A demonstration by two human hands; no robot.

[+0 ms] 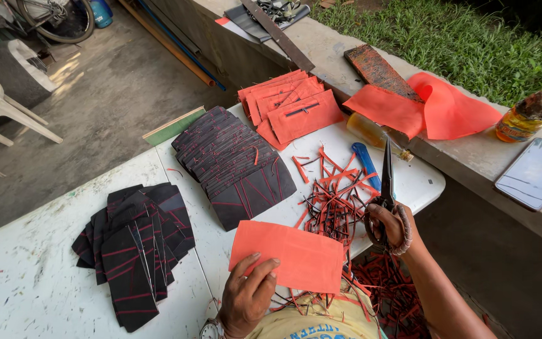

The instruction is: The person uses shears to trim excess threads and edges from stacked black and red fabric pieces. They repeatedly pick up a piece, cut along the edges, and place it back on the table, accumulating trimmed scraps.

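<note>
Orange piece in one hand, big scissors in the other, over a bench full of cut stock

The left hand (249,295) pinches the near edge of an orange rectangular piece (290,256), thumb on top, holding it just above the white bench (26,276); the right hand (389,227) is closed through the handles of dark scissors (386,182), blades together and pointing away. A heap of red and black trimmings (334,194) lies between them, with stacks of black pieces (233,163) beyond. To trim well, I judge the piece should be held flat and taut, fingers clear of the blade line
</note>
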